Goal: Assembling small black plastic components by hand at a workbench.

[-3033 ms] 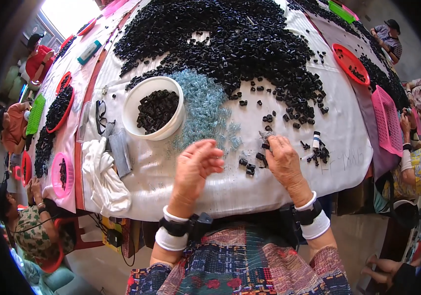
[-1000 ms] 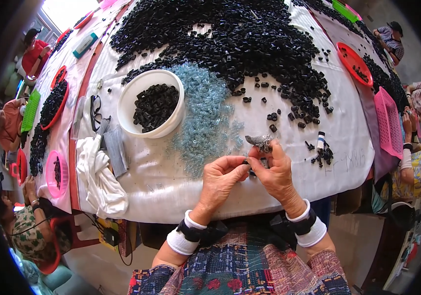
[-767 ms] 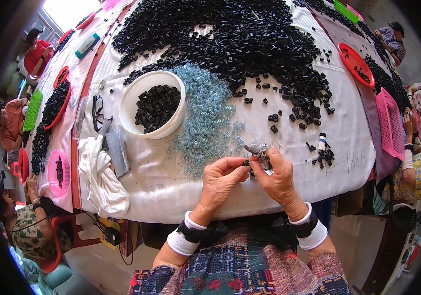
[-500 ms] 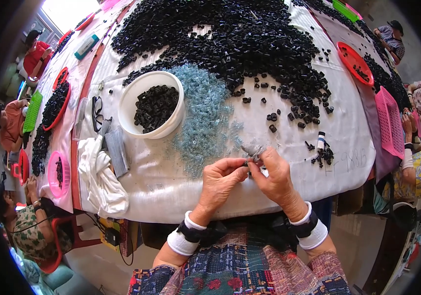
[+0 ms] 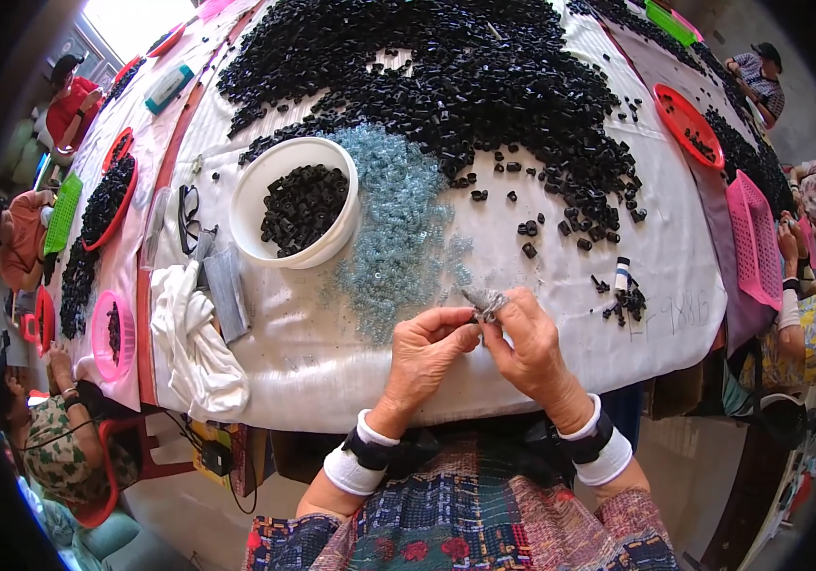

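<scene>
My left hand (image 5: 435,354) is closed in a pinch, thumb and forefinger together on a small black part that the fingertips mostly hide. Against it works my right hand (image 5: 530,344), its fingers wrapped round a tool bound in grey cloth (image 5: 490,303) with a narrow pointed end. The fingertips of both hands almost meet, a little above the white tablecloth (image 5: 332,381). Just beyond them lies a spread of small clear bluish rings (image 5: 394,247). A white tub (image 5: 343,233) holding short black cylindrical parts (image 5: 303,209) stands to the left of the rings.
A large heap of black parts (image 5: 427,86) covers the far table. Eyeglasses (image 5: 188,219), a folded grey cloth (image 5: 228,293) and a white cloth (image 5: 200,347) lie left. A white tube (image 5: 622,274) rests among small black bits at right. Several people sit along both sides with coloured baskets (image 5: 754,238).
My right hand has turned slightly, and the cloth-bound tool has tilted a little with its tip lower. My left hand keeps almost the same place and pinch.
</scene>
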{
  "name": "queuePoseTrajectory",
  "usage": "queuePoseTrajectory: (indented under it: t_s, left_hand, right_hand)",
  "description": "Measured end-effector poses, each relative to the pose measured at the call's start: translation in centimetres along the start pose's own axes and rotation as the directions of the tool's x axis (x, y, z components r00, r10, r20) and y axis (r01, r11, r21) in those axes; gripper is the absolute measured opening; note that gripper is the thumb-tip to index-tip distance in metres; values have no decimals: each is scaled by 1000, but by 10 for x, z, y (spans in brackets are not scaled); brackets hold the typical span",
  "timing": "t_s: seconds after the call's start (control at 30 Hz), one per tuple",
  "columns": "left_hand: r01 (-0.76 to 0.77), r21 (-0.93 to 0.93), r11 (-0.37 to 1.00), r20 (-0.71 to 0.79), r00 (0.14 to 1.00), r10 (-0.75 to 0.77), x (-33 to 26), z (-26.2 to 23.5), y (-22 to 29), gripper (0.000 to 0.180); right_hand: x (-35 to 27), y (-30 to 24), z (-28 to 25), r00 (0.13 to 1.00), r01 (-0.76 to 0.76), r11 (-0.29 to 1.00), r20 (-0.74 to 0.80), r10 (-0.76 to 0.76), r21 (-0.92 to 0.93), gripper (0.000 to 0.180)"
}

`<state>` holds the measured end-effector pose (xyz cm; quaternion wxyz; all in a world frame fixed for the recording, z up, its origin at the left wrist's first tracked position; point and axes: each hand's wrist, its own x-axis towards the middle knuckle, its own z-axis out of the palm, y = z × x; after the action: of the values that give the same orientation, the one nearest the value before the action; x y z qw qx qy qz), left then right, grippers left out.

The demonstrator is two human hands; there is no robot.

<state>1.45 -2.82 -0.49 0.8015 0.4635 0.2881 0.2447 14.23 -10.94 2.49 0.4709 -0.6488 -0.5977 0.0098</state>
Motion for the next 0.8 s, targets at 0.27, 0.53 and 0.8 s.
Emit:
queuePoseTrajectory:
  t_s: [0.27,0.53,0.8]
  left_hand:
    - [2,-4,1000,12,1000,-2,2,-1,5,19]
    - [23,-12,1000,30,999,-23,1,0,10,19]
    - [38,-57,998,73,997,-34,2,0,11,20]
  right_hand:
    - [-7,-3,-3,974,-216,967,-32,222,133,32]
    - [3,8,-14,983,-181,983,-16,182,23,27]
    - [43,91,-35,936,-322,906,-237,261,-275,15]
